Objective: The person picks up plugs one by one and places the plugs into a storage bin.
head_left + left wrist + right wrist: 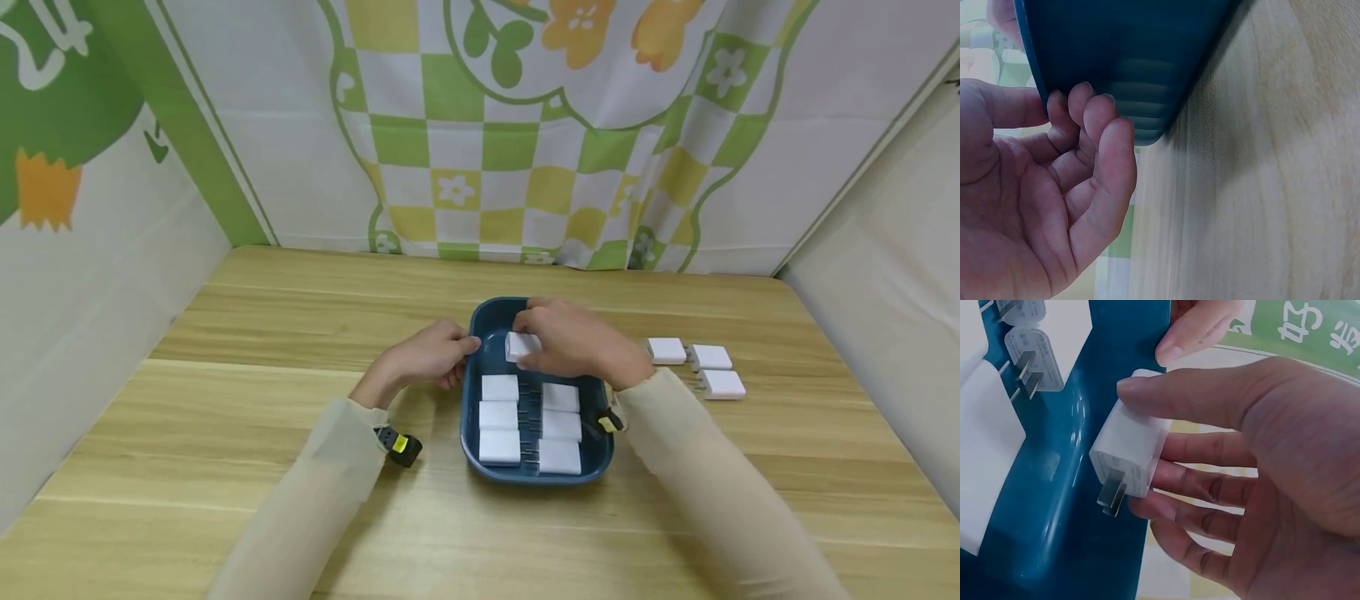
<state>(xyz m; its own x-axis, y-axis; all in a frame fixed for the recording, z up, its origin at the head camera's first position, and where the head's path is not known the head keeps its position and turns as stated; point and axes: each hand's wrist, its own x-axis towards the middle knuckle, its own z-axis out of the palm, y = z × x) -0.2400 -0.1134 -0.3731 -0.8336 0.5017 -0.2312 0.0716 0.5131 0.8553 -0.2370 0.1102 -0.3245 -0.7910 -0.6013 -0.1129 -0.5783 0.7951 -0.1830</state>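
Observation:
My left hand point(435, 350) pinches the left rim of a dark blue tray point(471, 454), thumb over the edge and fingertips against the outer wall in the left wrist view. Inside the tray's far end, my right hand point(573, 337) holds a white charger plug point(522, 346) between thumb and fingers. Its metal prongs point(1112, 495) point away from the palm in the right wrist view. Two columns of white charger plugs lie in the tray's nearer part, a left column point(499, 415) and a right column point(561, 425), with prongs facing each other.
Several more white charger plugs point(711, 357) lie on the wooden table point(262, 333) to the right of the tray, behind the right forearm. A patterned curtain point(480, 158) hangs along the table's far edge. Pale fabric walls point(892, 250) stand at both sides.

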